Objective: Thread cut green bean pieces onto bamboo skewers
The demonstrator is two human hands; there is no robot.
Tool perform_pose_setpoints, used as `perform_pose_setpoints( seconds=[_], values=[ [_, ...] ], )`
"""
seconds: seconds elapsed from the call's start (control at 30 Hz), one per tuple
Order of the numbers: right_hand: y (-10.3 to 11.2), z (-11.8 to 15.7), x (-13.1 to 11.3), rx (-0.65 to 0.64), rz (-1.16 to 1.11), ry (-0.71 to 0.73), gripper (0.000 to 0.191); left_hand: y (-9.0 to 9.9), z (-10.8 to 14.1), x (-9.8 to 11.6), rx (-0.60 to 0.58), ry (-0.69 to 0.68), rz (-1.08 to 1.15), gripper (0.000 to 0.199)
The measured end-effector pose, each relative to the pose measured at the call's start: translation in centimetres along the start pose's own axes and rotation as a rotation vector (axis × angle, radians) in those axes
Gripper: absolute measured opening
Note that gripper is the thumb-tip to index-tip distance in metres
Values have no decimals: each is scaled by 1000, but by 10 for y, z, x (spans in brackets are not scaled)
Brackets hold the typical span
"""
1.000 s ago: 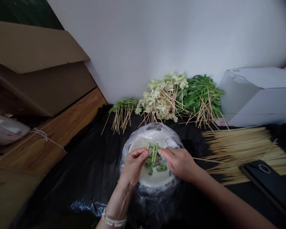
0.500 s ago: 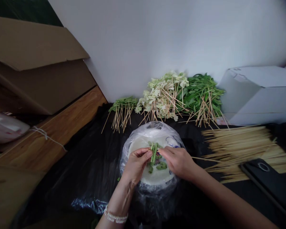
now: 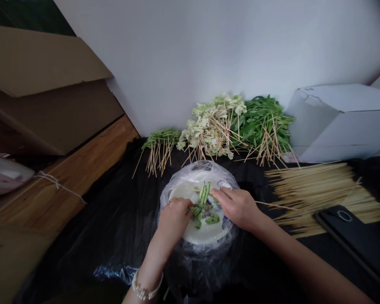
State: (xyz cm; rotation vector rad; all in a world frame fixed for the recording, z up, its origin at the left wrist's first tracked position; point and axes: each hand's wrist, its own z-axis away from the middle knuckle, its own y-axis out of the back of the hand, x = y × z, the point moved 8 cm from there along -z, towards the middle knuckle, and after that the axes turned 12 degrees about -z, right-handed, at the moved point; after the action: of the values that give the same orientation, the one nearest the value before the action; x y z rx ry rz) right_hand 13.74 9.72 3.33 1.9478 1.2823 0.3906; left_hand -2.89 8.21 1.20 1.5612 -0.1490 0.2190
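My right hand (image 3: pixel 239 207) is closed around a bamboo skewer (image 3: pixel 266 204), whose tip points left. Several cut green bean pieces (image 3: pixel 204 192) are threaded side by side near that tip. Below them, loose green bean pieces (image 3: pixel 213 219) lie in a white bowl (image 3: pixel 180 192) wrapped in clear plastic. My left hand (image 3: pixel 175 215) reaches over the bowl's left side, its bent fingertips pinched at a loose green bean piece (image 3: pixel 196 210). The back of the hand partly hides those fingertips. A pearl bracelet (image 3: pixel 142 291) circles my left wrist.
Along the wall lie piles of skewered green beans (image 3: pixel 163 137), skewered pale cabbage (image 3: pixel 209 122) and skewered leafy greens (image 3: pixel 266 120). Bare skewers (image 3: pixel 310 194) and a black phone (image 3: pixel 348 236) are at right. A white box (image 3: pixel 342 122) and a cardboard box (image 3: pixel 53 105) flank the black sheet (image 3: pixel 114 219).
My left hand has left the skewer tip and moved down and left to the loose bean pieces. My right hand still holds the skewer with its beans. The view has shifted slightly.
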Motion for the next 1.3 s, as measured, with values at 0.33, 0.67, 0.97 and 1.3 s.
perform_pose_setpoints(
  seconds=[0.33, 0.67, 0.97, 1.3],
  values=[
    [0, -1, -1, -3, 9, 10, 26, -21, -10, 12, -53, -112, -8, 25],
    [0, -1, 3, -6, -43, -31, 25, -18, -9, 5, -87, -142, 426, 24],
    [3, 0, 8, 9, -63, -37, 26, -19, -4, 2, -155, -78, 650, 22],
    [4, -1, 7, 19, -69, -45, 25, -20, -6, 4, -163, -4, 872, 8]
  ],
)
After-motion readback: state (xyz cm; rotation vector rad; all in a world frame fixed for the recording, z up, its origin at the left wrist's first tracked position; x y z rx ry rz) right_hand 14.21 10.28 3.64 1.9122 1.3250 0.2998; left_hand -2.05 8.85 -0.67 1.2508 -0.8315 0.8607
